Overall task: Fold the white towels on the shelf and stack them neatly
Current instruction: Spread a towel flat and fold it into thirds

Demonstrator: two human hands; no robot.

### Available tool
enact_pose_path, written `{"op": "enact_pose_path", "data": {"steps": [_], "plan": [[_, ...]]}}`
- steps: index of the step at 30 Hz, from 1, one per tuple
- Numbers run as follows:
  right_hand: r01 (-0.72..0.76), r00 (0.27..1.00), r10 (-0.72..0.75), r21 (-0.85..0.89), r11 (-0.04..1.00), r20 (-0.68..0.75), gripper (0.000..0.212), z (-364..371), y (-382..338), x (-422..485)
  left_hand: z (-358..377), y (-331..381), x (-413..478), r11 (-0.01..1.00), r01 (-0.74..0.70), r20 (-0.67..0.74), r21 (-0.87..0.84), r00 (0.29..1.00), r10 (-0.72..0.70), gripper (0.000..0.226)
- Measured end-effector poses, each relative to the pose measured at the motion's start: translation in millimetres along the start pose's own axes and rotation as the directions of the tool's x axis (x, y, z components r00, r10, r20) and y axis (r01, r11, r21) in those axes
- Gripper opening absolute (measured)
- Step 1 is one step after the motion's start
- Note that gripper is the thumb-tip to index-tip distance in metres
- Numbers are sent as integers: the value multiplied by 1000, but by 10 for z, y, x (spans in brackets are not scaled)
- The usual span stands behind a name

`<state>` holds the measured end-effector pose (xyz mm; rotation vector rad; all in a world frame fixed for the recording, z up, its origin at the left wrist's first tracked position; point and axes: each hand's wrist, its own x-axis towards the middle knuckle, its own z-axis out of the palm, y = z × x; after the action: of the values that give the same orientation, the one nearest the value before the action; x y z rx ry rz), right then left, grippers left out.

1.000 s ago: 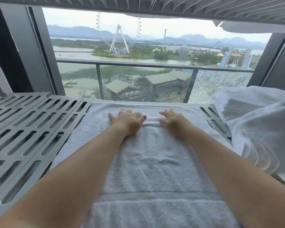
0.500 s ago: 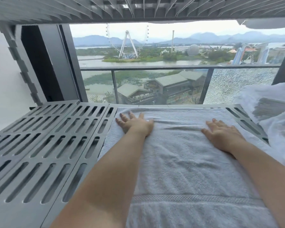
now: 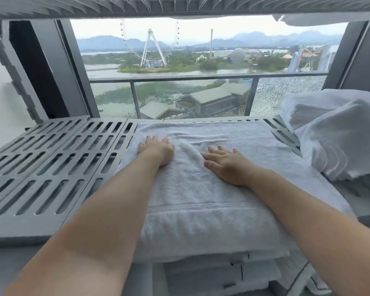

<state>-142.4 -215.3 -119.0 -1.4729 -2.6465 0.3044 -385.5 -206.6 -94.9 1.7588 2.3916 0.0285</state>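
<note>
A grey slotted shelf [image 3: 51, 159] fills the left of the frame, with another shelf [image 3: 73, 7] along the top edge. A loose heap of white towels [image 3: 340, 142] sits at the right edge. Folded towels [image 3: 212, 272] lie on a lower level at bottom centre. A glass railing [image 3: 179, 79] crosses behind.

The flat white towel [image 3: 201, 210] lies in the centre on the slotted shelf. The left hand [image 3: 156, 149] presses palm down near its far left corner, fingers straight. The right hand [image 3: 224, 163] lies flat with fingers spread, gripping nothing.

Two hands, one flat towel and one heap; the number of towels in the heap cannot be told
</note>
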Motion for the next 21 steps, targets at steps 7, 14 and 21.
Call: {"op": "enact_pose_path", "data": {"steps": [7, 14, 21], "plan": [[-22, 1000, 22, -26, 999, -10, 63, 37, -242, -648, 141, 60, -678, 997, -77, -30, -11, 997, 77, 63], [-48, 996, 41, -92, 995, -74, 61, 146, -473, -1256, 291, -49, -1383, 982, -186, -34, -29, 982, 185, 54], [40, 979, -71, -161, 986, -192, 56, 320, -622, -1605, 374, -224, -1975, 951, -304, -76, 62, 948, 308, 66]]}}
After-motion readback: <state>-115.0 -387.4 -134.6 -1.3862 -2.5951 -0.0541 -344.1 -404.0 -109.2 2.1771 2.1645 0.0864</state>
